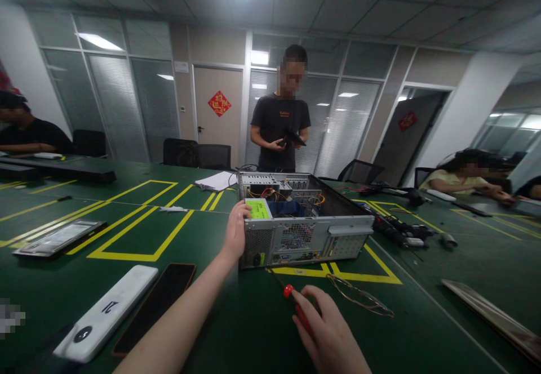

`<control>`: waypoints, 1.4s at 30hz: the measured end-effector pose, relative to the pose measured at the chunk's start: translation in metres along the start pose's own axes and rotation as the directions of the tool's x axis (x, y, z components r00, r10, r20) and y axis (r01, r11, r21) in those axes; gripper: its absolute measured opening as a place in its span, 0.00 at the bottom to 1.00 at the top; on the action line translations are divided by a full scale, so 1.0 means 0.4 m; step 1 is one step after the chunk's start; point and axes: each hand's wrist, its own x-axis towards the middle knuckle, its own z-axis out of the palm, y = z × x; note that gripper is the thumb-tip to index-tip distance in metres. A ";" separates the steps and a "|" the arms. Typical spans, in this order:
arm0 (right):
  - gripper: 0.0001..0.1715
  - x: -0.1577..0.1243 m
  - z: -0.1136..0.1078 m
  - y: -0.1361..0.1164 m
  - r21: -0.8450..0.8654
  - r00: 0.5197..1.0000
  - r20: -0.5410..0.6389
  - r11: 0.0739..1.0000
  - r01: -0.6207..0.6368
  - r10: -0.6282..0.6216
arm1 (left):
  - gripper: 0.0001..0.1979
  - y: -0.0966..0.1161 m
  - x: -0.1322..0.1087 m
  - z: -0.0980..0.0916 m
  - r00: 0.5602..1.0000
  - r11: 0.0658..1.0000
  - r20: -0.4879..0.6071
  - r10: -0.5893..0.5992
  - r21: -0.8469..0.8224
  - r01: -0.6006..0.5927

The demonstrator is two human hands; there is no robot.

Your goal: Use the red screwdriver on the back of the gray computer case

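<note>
An open computer case (302,244) lies on its side on the green table, its rear panel facing me. A power supply (258,209) with a bright green label sits in its near left corner. My left hand (235,230) grips the case at that corner, fingers curled over the edge beside the label. In front of the case, my right hand (323,326) is closed around a red-handled screwdriver (288,292). The screwdriver's thin shaft points up and left toward the bottom of the rear panel. Wires and boards show inside the case.
Left of my arm lie a white device (110,312), a dark phone (158,306) and a hard drive (61,237). A thin looped object (361,295) is near my right hand. Cables and dark parts (397,225) lie right. A person (281,120) stands opposite; others sit aside.
</note>
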 end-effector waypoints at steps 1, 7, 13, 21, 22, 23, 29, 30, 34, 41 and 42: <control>0.25 0.002 -0.008 0.005 0.003 1.000 -0.021 1.000 0.003 -0.003 | 0.24 0.000 0.000 0.000 1.000 1.000 -0.002 -0.003 -0.003 0.003; 0.30 0.015 -0.048 0.020 0.103 0.973 -0.050 0.970 -0.220 0.226 | 0.25 0.002 0.002 0.000 1.000 1.000 -0.009 0.001 -0.011 -0.001; 0.31 0.022 -0.050 0.033 0.132 0.969 -0.151 0.975 -0.177 0.197 | 0.25 -0.001 0.002 0.001 1.000 1.000 -0.007 0.000 -0.014 0.000; 0.28 0.016 -0.052 0.048 0.178 0.969 -0.140 0.968 -0.178 0.204 | 0.26 0.003 0.004 0.002 1.000 1.000 -0.007 -0.007 -0.019 0.007; 0.27 0.014 -0.051 0.045 0.188 0.971 -0.136 0.968 -0.169 0.196 | 0.26 0.004 0.004 0.002 1.000 1.000 -0.009 -0.007 -0.021 0.007; 0.26 0.013 -0.050 0.043 0.179 0.975 -0.140 0.973 -0.145 0.171 | 0.25 0.004 0.004 0.002 1.000 1.000 -0.012 -0.009 -0.023 0.008; 0.27 0.003 -0.029 0.030 -0.031 0.991 -0.129 0.999 0.037 -0.040 | 0.25 0.004 0.003 0.000 1.000 1.000 -0.001 -0.011 -0.019 0.011; 0.26 0.001 -0.027 0.028 -0.026 0.994 -0.105 0.999 0.039 -0.041 | 0.25 0.004 0.003 0.000 1.000 1.000 0.000 -0.011 -0.017 0.011; 0.26 -0.009 -0.016 0.019 0.004 0.998 -0.060 1.000 0.023 -0.023 | 0.25 0.003 0.003 0.000 1.000 1.000 -0.005 -0.002 -0.022 0.001; 0.31 -0.019 0.059 0.013 -0.315 0.875 0.021 0.828 0.465 -0.483 | 0.25 0.000 0.002 0.000 1.000 1.000 -0.008 -0.004 -0.013 0.003; 0.30 -0.019 0.066 0.011 -0.328 0.865 0.042 0.811 0.485 -0.500 | 0.25 -0.001 0.002 0.000 1.000 1.000 -0.006 -0.001 -0.014 0.001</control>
